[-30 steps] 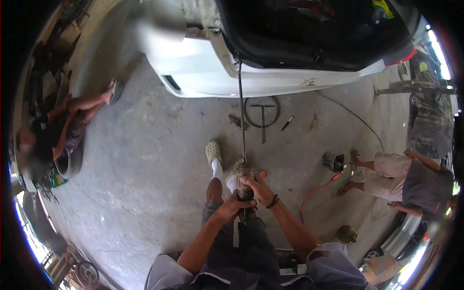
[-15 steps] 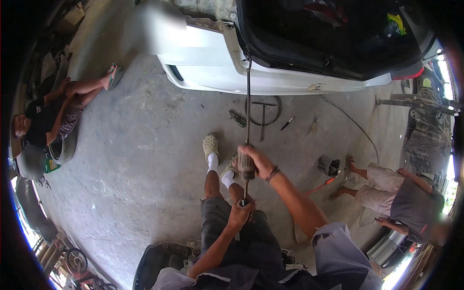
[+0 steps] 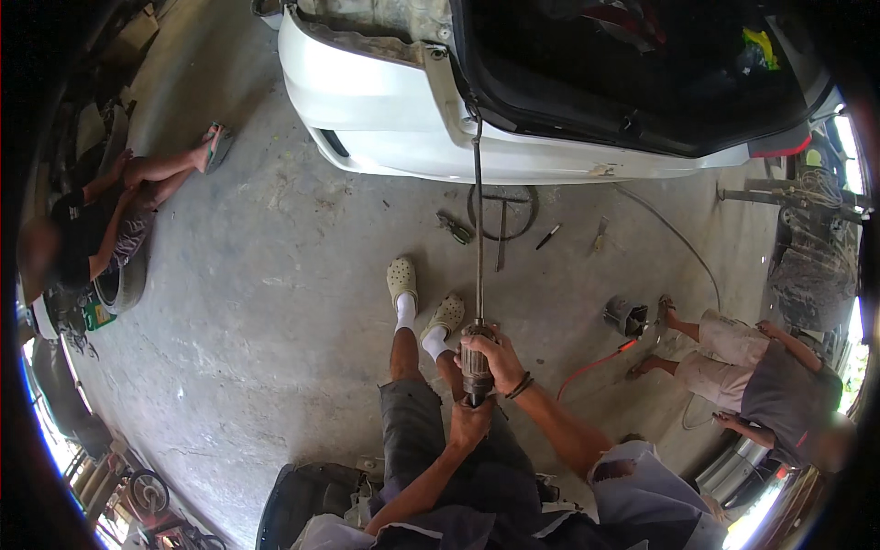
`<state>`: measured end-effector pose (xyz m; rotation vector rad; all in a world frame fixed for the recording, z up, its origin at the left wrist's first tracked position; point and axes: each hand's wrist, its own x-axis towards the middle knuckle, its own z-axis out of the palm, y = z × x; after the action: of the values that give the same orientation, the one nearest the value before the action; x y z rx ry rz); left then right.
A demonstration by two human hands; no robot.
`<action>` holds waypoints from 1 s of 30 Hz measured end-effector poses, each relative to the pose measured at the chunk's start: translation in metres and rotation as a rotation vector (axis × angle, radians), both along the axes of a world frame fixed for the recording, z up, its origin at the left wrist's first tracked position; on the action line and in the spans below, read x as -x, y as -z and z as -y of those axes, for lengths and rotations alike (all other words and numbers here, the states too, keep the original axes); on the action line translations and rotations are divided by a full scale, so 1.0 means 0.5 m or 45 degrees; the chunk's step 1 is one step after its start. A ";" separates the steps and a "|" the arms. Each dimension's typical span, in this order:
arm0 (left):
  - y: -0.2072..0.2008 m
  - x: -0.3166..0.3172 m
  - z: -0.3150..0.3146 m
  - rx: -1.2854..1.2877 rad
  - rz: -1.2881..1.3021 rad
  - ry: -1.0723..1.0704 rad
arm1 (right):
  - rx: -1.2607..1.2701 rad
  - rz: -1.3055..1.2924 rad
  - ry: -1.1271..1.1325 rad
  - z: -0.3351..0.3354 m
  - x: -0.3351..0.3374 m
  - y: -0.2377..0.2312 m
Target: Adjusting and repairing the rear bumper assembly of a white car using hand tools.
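Note:
A slide hammer [image 3: 478, 229] runs from the rear of a white car [image 3: 394, 124] back toward my body. Its hooked far tip meets the body edge beside the open, dark trunk. My right hand [image 3: 498, 360] is wrapped round the ribbed sliding weight [image 3: 476, 359]. Just behind it, my left hand [image 3: 469, 424] is closed on the tool's near end, whose handle is mostly hidden by the fingers. The weight sits right against the left hand, with the long rod bare ahead of it.
On the floor under the bumper lie a ring with a T-shaped bar [image 3: 501, 234], pliers [image 3: 454, 227] and a dark marker-like stick [image 3: 548, 236]. A black bucket [image 3: 626, 315] and red hose [image 3: 587, 368] are at right. One person [image 3: 770, 390] is at right, another [image 3: 96, 215] at left.
My right hand has drawn the weight down the rod, from partway along it to the near end at my left hand. The left hand stays closed on the tool.

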<state>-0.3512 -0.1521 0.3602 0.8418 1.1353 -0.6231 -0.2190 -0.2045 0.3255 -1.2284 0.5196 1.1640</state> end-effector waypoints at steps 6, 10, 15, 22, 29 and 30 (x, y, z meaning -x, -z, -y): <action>-0.001 0.012 0.010 -0.038 0.063 -0.010 | 0.101 0.153 -0.247 -0.072 -0.199 0.068; 0.016 0.018 0.048 0.040 0.149 -0.149 | 0.039 0.115 -0.328 -0.176 -0.468 0.150; 0.034 0.022 0.037 -0.001 0.167 -0.127 | 0.239 0.321 -0.219 -0.181 -0.411 0.134; -0.028 0.000 0.028 0.001 0.157 -0.128 | 0.171 -0.008 0.028 0.010 -0.004 -0.046; -0.029 -0.011 0.046 0.015 0.081 -0.096 | 0.038 -0.085 -0.093 -0.034 -0.173 0.019; -0.030 -0.010 0.056 0.062 0.058 -0.106 | 0.027 -0.138 -0.101 -0.048 -0.235 0.048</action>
<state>-0.3464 -0.1803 0.3749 0.7597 1.1040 -0.5577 -0.1017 -0.1806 0.3016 -1.2177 0.5700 1.3005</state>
